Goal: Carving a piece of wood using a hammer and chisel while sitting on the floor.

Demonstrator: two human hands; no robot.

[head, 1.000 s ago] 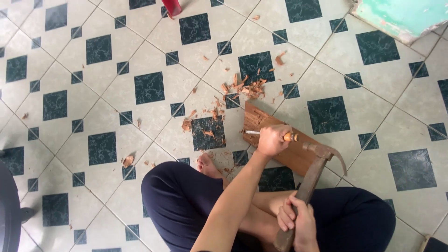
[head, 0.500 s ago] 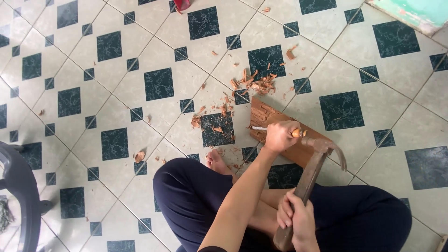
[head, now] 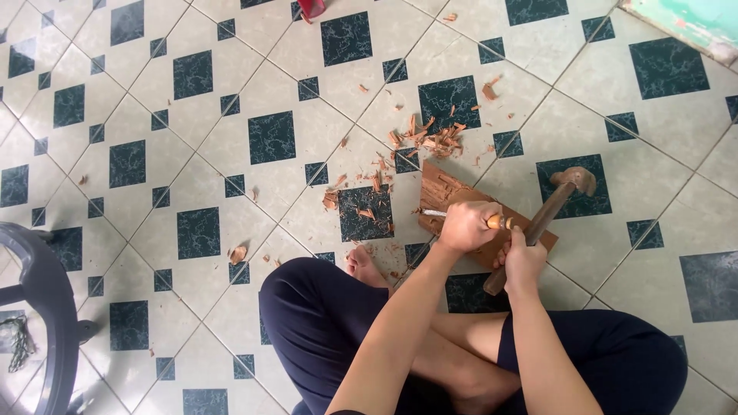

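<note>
Reddish-brown wooden board [head: 446, 192], grooved, lies flat on the tiled floor [head: 231, 100] among curled shavings [head: 430, 138]. Left hand [head: 469, 227] grips a chisel [head: 461, 216] upon it; right hand [head: 524, 265] grips a mallet [head: 553, 198] handle, seemingly raised.

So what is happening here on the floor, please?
A person sits cross-legged on the tiled floor and carves a wooden block. The left hand holds a chisel with its blade on the block. The right hand grips a hammer, its head raised off to the right of the chisel handle. Wood chips lie scattered beyond the block.
</note>
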